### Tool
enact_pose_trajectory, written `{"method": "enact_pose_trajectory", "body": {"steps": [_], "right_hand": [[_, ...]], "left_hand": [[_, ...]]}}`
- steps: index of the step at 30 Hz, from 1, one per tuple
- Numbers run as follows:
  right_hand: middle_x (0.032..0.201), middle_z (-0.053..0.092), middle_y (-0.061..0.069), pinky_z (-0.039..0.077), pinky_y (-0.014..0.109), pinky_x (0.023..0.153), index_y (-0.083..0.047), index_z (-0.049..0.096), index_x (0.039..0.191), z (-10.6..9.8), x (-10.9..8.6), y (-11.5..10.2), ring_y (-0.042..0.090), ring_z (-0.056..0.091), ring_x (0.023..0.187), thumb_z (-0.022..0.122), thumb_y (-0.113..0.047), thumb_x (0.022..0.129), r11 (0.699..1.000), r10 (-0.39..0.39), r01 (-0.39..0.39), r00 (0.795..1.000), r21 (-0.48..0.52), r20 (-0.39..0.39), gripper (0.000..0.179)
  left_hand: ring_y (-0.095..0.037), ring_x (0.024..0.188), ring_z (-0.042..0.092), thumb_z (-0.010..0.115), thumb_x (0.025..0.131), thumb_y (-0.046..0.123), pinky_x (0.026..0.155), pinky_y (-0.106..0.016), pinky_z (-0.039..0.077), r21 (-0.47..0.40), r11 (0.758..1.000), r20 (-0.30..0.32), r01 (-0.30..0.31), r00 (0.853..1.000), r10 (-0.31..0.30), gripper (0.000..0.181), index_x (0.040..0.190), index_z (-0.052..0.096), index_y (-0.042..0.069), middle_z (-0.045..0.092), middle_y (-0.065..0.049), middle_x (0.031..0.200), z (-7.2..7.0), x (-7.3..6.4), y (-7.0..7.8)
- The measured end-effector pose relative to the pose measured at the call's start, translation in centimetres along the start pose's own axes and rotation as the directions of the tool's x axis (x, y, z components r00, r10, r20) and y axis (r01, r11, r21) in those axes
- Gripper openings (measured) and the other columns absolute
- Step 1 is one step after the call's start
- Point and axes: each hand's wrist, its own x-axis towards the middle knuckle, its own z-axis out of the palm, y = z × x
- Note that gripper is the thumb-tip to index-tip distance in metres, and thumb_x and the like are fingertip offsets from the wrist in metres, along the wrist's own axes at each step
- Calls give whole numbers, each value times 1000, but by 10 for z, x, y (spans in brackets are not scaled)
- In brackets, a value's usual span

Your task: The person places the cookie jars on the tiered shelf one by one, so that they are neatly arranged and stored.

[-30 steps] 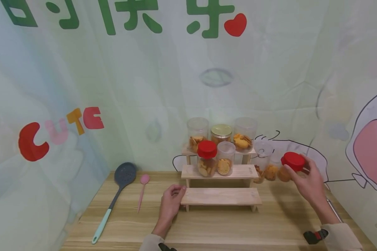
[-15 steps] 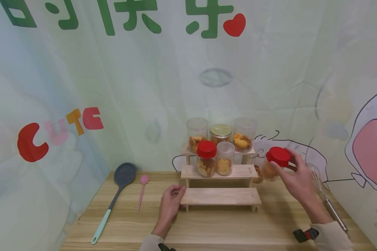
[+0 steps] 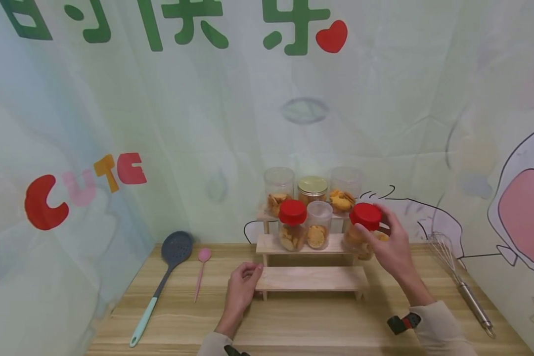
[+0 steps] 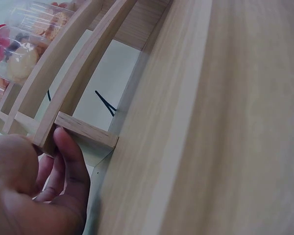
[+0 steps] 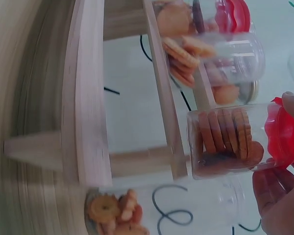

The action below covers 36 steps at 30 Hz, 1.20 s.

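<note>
My left hand (image 3: 242,287) grips the left end of a three-tier wooden shelf stand (image 3: 311,278) at its lowest tier. In the left wrist view, my thumb and fingers (image 4: 74,154) hold that board's end. My right hand (image 3: 393,247) holds a clear cookie jar (image 5: 225,139) by its red lid (image 3: 366,216). The jar is upright at the middle tier's right end; whether its base touches the board I cannot tell. Another red-lidded jar (image 3: 292,225) and a smaller clear jar (image 3: 319,225) stand on that tier.
The top tier bears a gold-lidded jar (image 3: 313,188) between two clear cookie jars. Another cookie jar (image 5: 112,210) stands right of the stand, mostly hidden by my right hand. A slotted turner (image 3: 176,247) and pink spoon (image 3: 204,254) lie left, a whisk (image 3: 469,296) right.
My right hand has carried the red-lidded jar leftward, from beside the stand to the right end of the middle tier. My left hand has stayed on the stand.
</note>
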Motion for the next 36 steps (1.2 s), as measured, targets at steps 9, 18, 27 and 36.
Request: {"method": "enact_pose_trajectory", "body": {"steps": [9,18,27,36], "right_hand": [[153,60,14,45,2,91,-17,45,162,26,5,-6,34,60,134,83,-38,97,1000,-13,13,1000,10,26,77],[154,60,13,55,57,111,-15,45,161,38,9,-8,34,58,137,84,-40,96,999,10,-10,1000,36,16,79],[154,60,14,53,62,113,-13,48,159,43,12,-6,37,59,137,86,-43,94,997,47,-48,999,55,24,81],[156,58,13,53,61,112,-14,47,160,42,10,-5,37,60,139,86,-43,94,997,42,-45,998,58,47,82]], "left_hand": [[-18,103,73,71,107,35,77,-24,59,-10,1000,2,-4,1000,4,33,118,74,5,80,-13,113,0,0,-2],[-18,99,72,71,107,33,69,-25,61,-44,999,14,1,1000,-1,33,119,73,3,79,-15,112,1,1,-2],[-16,94,72,72,106,32,64,-27,63,-72,997,18,10,1000,-8,34,119,73,1,79,-17,111,0,1,-1],[-16,92,71,71,107,30,64,-27,63,-86,996,22,19,1000,-17,32,119,72,1,79,-17,111,0,-1,1]]}}
